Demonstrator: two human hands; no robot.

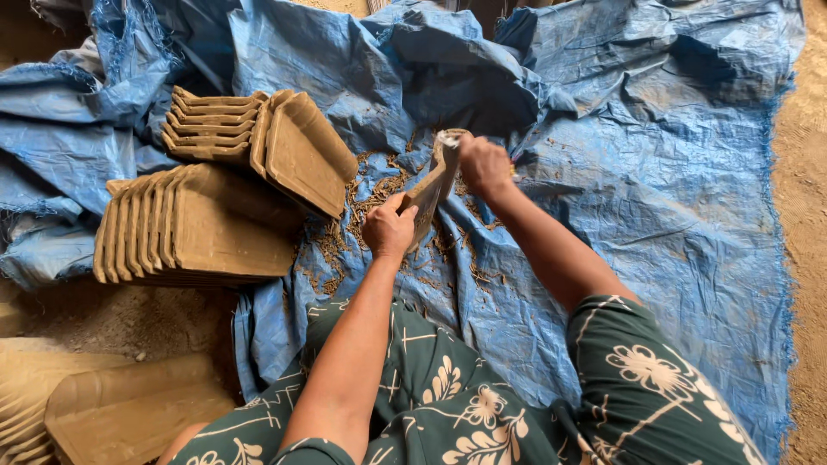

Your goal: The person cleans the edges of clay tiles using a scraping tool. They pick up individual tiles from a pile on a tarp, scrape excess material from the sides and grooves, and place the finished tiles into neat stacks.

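Green patterned lap [448,405], left hand [388,228] and right hand [484,164] clamped on upright clay tile [433,185], blue tarp [655,172] open rightward

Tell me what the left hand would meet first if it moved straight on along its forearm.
The left hand already grips the brown tray. Past that, it would probably reach the crumpled blue tarp, though depth is unclear.
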